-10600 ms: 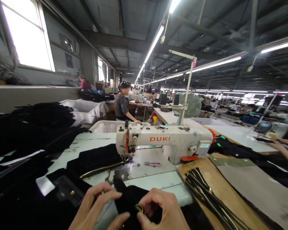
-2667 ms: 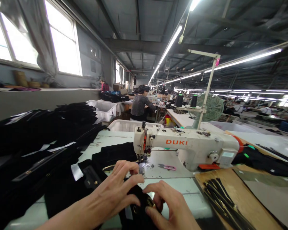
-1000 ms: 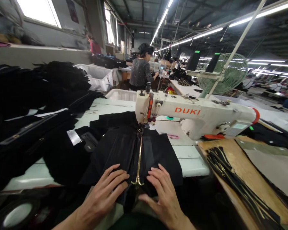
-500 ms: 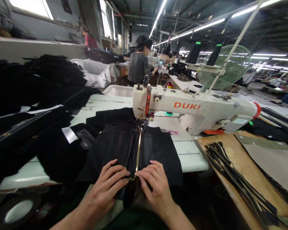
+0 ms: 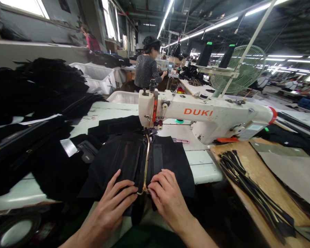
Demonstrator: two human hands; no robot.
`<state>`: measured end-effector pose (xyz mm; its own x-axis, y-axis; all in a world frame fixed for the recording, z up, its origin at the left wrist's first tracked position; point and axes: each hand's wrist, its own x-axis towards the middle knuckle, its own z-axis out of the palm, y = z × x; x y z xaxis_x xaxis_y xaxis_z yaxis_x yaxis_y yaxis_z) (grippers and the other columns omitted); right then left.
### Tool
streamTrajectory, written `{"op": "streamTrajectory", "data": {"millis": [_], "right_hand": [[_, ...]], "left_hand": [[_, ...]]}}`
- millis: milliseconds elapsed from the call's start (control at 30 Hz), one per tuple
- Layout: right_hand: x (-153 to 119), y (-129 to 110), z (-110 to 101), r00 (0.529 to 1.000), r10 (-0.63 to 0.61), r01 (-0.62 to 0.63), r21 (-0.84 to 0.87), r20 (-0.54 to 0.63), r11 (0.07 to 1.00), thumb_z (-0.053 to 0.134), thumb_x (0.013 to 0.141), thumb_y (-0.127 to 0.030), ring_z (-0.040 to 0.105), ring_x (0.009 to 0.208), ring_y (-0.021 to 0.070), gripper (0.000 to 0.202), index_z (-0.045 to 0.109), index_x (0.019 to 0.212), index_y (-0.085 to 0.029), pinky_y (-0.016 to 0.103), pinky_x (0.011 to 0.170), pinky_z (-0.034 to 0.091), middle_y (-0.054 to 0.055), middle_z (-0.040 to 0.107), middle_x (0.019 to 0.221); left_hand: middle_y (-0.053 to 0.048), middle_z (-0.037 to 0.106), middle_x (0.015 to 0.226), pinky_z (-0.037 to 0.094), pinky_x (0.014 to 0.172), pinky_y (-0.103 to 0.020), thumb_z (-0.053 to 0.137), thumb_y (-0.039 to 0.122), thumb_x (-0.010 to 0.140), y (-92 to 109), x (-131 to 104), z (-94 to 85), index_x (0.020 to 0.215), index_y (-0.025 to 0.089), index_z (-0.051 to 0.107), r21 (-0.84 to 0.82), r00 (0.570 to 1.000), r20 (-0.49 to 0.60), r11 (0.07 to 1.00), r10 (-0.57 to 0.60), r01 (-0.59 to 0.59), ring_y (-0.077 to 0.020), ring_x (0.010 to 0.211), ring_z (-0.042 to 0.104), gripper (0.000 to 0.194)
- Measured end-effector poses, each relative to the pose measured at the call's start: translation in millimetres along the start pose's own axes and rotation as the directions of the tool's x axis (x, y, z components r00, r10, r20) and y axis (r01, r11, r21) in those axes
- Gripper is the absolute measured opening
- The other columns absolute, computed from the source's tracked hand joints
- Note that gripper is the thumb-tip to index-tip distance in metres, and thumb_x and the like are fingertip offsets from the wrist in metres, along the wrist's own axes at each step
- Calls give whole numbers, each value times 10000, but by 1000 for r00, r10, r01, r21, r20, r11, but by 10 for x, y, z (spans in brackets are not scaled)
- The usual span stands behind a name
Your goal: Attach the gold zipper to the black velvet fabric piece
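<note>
A gold-toothed zipper (image 5: 146, 162) runs down the middle of a black fabric piece (image 5: 119, 155), its upper end under the presser foot of the sewing machine (image 5: 175, 108). Towards me its teeth split at the gold slider (image 5: 144, 189), and the left row bends aside. My left hand (image 5: 115, 199) lies over the fabric with its index finger raised apart, while the other fingertips and the thumb pinch the zipper's left edge. On the other side, my right hand (image 5: 167, 196) has its thumb and fingers closed on the zipper beside the slider. Its fingertips are partly hidden.
Dark fabric pieces (image 5: 33, 79) are piled at the left, beside a white bin (image 5: 96, 77). Several loose zippers (image 5: 248, 186) lie on a wooden board (image 5: 229, 148) at the right. A pink-handled tool (image 5: 181, 141) rests near the needle. A co-worker (image 5: 146, 70) sits ahead.
The view has shifted slightly. My right fingers have moved a little away from the slider, which now shows more fully; my left hand stays at the zipper's left edge.
</note>
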<state>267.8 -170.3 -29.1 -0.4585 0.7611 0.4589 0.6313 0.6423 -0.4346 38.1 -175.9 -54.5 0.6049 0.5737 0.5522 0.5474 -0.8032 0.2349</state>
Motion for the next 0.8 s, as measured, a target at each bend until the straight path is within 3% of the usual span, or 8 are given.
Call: {"op": "streamTrajectory", "data": {"millis": [133, 233, 467, 633, 800], "right_hand": [[55, 18, -42, 994, 1, 1, -20, 109, 1000, 703, 880, -128, 531, 1017, 222, 164, 590, 994, -163, 490, 1129, 315, 51, 598, 1040], [103, 30, -96, 985, 8, -3, -31, 171, 1000, 747, 828, -107, 521, 1050, 231, 218, 592, 975, -154, 491, 1156, 276, 60, 586, 1059], [236, 146, -271, 951, -30, -22, 163, 309, 986, 700, 890, -111, 521, 1086, 175, 133, 599, 946, -178, 398, 1150, 260, 18, 586, 1062], [293, 195, -316, 935, -45, -23, 189, 351, 982, 678, 909, -94, 502, 1112, 162, 137, 580, 905, -190, 362, 1095, 303, 8, 575, 1090], [316, 158, -308, 937, -39, 2, 107, 347, 994, 596, 942, -72, 491, 1081, 178, 126, 559, 968, -190, 358, 1024, 373, 32, 578, 1099]], "left_hand": [[-47, 723, 1133, 250, 1206, -577, 377, -70, 824, -26, -13, 8, 1176, 188, 636, 16, 1000, -5, 1000, 6, -6, -215, 1194, 585, 508], [-41, 729, 1135, 242, 1213, -567, 374, -78, 801, -17, 2, 10, 1145, 190, 647, 21, 1000, -12, 1000, 1, 0, -211, 1188, 594, 515], [-37, 723, 1162, 187, 1218, -587, 341, -125, 789, 35, 52, -9, 1161, 178, 625, -10, 1000, 0, 1000, -14, 14, -208, 1224, 560, 557], [-52, 719, 1148, 195, 1205, -619, 326, -135, 766, 58, 49, -3, 1157, 170, 620, -56, 998, -19, 997, -52, 51, -218, 1229, 554, 577], [-43, 728, 1151, 185, 1218, -597, 357, -108, 818, 59, 50, -4, 1164, 184, 631, -13, 1000, -3, 1000, -29, 29, -212, 1219, 571, 529]]}}
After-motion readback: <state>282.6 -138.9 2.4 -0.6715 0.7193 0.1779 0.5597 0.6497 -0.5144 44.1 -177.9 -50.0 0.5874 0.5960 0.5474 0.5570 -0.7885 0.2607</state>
